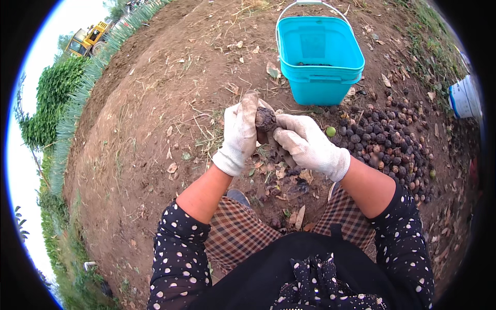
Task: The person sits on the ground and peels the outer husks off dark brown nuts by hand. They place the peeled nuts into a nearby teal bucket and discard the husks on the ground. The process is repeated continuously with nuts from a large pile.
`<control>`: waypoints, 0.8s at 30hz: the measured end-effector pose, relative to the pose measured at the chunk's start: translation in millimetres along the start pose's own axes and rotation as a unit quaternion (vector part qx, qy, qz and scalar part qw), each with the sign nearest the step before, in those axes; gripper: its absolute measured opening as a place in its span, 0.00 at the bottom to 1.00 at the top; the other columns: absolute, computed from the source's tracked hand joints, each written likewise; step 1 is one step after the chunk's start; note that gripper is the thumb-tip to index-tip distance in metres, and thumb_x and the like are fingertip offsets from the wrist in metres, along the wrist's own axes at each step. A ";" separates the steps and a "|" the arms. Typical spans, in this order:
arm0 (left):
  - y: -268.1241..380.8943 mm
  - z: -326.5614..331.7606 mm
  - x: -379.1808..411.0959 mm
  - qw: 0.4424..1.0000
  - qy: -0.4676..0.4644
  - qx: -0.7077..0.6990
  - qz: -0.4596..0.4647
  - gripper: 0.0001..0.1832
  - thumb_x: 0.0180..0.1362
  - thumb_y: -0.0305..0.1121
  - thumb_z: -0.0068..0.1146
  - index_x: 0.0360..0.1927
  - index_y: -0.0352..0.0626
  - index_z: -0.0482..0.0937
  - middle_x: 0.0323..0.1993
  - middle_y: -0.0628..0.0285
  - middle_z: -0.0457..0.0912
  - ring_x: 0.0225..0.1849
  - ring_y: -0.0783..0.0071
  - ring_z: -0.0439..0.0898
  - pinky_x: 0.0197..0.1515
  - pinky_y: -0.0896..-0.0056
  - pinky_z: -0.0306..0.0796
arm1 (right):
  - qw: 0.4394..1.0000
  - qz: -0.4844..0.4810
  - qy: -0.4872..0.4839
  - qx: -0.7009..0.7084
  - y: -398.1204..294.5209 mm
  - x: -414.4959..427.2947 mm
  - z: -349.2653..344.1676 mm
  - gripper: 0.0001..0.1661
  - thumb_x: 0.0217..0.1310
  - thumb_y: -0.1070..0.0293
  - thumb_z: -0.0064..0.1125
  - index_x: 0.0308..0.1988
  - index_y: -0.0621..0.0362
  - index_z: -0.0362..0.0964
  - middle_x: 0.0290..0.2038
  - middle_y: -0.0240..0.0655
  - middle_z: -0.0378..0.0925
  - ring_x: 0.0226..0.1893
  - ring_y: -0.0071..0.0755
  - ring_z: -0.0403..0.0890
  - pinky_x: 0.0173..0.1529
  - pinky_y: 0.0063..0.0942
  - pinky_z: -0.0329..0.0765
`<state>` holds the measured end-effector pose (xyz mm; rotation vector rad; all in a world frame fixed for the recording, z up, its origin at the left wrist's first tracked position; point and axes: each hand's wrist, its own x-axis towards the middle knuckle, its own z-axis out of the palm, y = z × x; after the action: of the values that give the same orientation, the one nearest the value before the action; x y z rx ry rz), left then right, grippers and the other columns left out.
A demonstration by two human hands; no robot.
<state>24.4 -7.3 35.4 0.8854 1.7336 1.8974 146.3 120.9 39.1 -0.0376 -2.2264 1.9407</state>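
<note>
My left hand (pixel 239 133), in a soiled white knit glove, grips a dark, wrinkled walnut (pixel 265 118) with its husk blackened. From the right, my right hand (pixel 312 145), gloved the same way, has thumb and fingers pinched against the nut's side. A flat brown piece (pixel 285 153) hangs beneath the right fingers; whether it is husk, cloth or a tool, I cannot tell. To the right on the soil lies a pile of walnuts (pixel 381 137), many in black husks and some showing tan shell. One green fruit (pixel 330 131) sits at its left edge.
A turquoise plastic bucket (pixel 321 87) with a raised white handle stands beyond my hands, with some dark contents at its bottom. At far right a white bucket (pixel 465 97) lies tilted. Dry leaves and husk scraps (pixel 296 184) litter the ground between my feet. A yellow machine (pixel 91 38) stands far left.
</note>
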 end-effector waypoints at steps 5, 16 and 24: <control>5.3 -0.9 -1.0 0.996 0.000 0.020 -0.088 0.36 0.71 0.63 0.41 0.29 0.39 0.82 0.19 0.68 0.79 0.17 0.85 0.71 0.19 0.79 0.62 | 0.994 -0.082 0.040 -0.061 -5.8 -0.7 -3.4 0.14 0.69 0.64 0.53 0.36 0.66 0.75 0.23 0.39 0.77 0.19 0.27 0.78 0.27 0.30 0.75; -21.5 -7.5 -8.6 0.989 -0.045 0.117 0.079 0.27 0.74 0.52 0.49 0.31 0.38 0.82 0.23 0.70 0.79 0.25 0.85 0.73 0.29 0.78 0.68 | 0.976 -0.095 0.045 -0.190 4.3 -5.1 -1.8 0.13 0.53 0.71 0.51 0.36 0.66 0.77 0.27 0.56 0.77 0.31 0.64 0.80 0.37 0.48 0.77; 4.8 4.7 -11.3 0.980 -0.074 -0.023 -0.185 0.25 0.72 0.53 0.50 0.27 0.44 0.80 0.17 0.68 0.76 0.16 0.82 0.71 0.19 0.76 0.64 | 0.935 -0.206 0.084 -0.276 11.2 -10.0 -9.0 0.07 0.52 0.70 0.56 0.32 0.61 0.74 0.25 0.50 0.77 0.29 0.61 0.80 0.35 0.50 0.76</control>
<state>36.1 -12.3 38.2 0.6180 1.6259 1.5800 156.4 129.9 28.0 0.1672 -2.3493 1.0290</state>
